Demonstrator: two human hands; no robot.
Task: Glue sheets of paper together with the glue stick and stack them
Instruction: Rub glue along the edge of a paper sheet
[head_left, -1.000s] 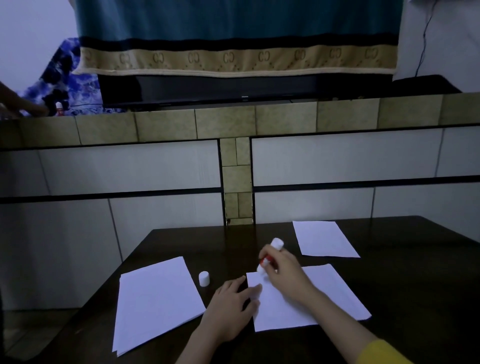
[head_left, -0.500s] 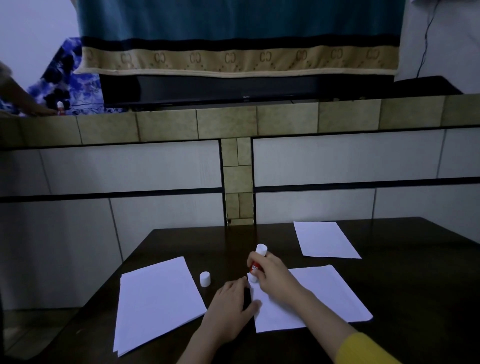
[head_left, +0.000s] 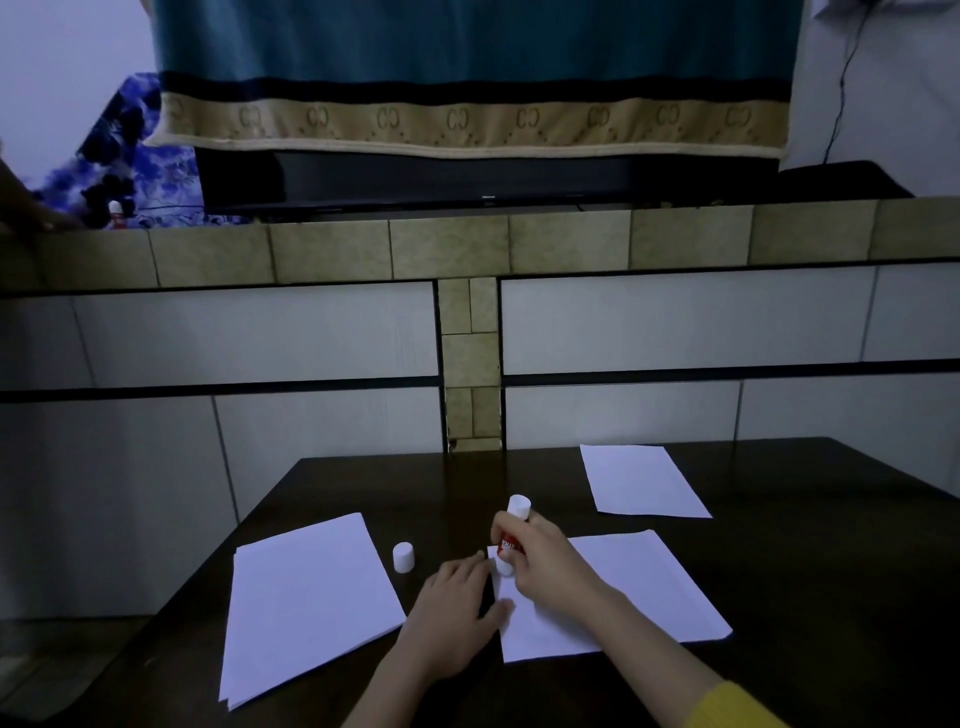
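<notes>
**Gluing near-left corner of middle sheet**

Right hand (head_left: 545, 558) grips the glue stick (head_left: 511, 535), fingers curled round its red-labelled body, white end sticking up past the knuckles. Stick is tilted, lower tip down on the far-left corner of the sheet (head_left: 639, 587) under that hand; exact contact point hidden by fingers. Left hand (head_left: 457, 608) lies flat, fingers fairly straight and spread, holding nothing; thumb tip rests on the sheet's left edge, the rest of the palm on the dark bench (head_left: 810, 545). The two hands sit just beside each other, left fingertips close to the stick's lower end.

Glue cap (head_left: 403, 557) stands upright on the bench, just left of the left hand's fingertips, apart from all paper. Paper stack (head_left: 306, 597) lies further left of the left hand, edges slightly fanned, angled. Single sheet (head_left: 641, 480) lies beyond the right hand, toward the far right, apart from the glued one. Yellow sleeve (head_left: 732, 709) shows on the right forearm at bottom edge.
</notes>
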